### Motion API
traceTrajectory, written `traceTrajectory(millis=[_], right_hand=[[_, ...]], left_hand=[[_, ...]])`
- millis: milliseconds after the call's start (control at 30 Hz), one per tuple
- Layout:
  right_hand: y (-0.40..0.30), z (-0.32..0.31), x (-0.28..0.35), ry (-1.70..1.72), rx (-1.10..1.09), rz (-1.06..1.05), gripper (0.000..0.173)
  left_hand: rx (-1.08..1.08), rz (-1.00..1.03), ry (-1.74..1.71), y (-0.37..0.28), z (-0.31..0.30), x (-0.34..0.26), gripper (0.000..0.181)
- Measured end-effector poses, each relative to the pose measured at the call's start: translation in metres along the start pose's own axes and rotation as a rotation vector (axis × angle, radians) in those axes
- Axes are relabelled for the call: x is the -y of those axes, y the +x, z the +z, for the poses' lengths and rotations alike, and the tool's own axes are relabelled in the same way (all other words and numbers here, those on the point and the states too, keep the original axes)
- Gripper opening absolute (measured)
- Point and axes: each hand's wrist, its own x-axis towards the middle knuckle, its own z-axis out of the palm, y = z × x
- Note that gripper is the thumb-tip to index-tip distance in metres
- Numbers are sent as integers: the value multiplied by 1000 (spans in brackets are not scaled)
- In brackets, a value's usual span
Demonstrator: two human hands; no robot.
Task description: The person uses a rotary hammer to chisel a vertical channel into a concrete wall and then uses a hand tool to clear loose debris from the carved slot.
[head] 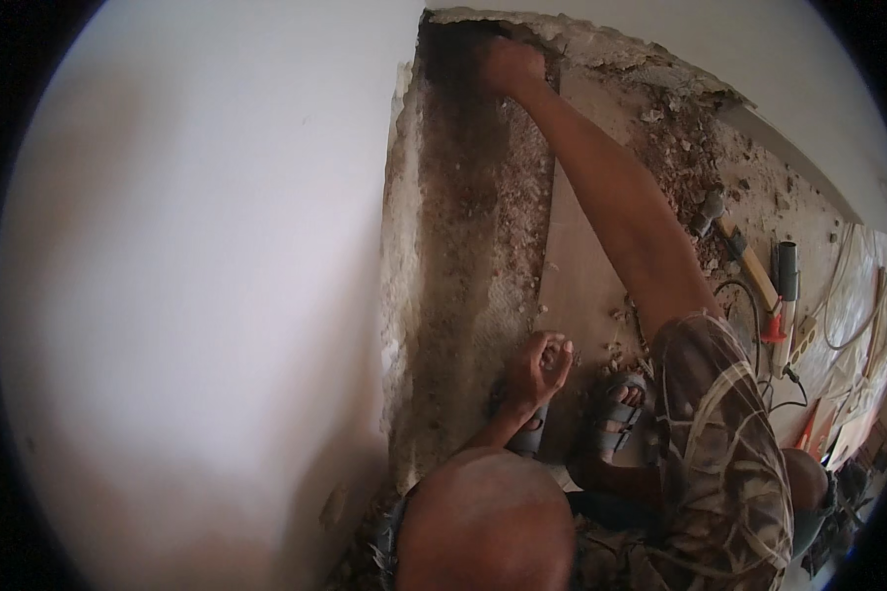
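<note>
My right hand (514,65) reaches into the dark far corner of a trench (462,244) broken out along the white wall. It looks balled and blurred; its fingers and anything in them are lost in shadow. Nearer to me, my left hand (538,373) hovers by the trench's right edge above one sandalled foot, fingers loosely curled and thumb apart, with nothing clear in it. Damp dark soil and rubble line the trench. To its right lies a flat pinkish-brown floor surface (584,255), which my right forearm crosses.
Broken masonry chips (691,140) lie along the ragged base of the far wall (636,55). Right of my arm are a hammer (754,270) with a wooden handle, a grey cylinder (788,270), a power strip (804,340) with a cable, and plastic sheeting (857,303). A sandal (613,425) stands below.
</note>
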Motion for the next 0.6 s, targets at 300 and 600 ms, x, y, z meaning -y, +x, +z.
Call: traceTrajectory(millis=[300, 600], right_hand=[[-4, 3, 1, 24, 20, -41, 40], [25, 13, -8, 23, 50, 6, 37]], left_hand=[[-18, -2, 9, 0, -2, -3, 26], [-1, 32, 38, 5, -2, -10, 20]])
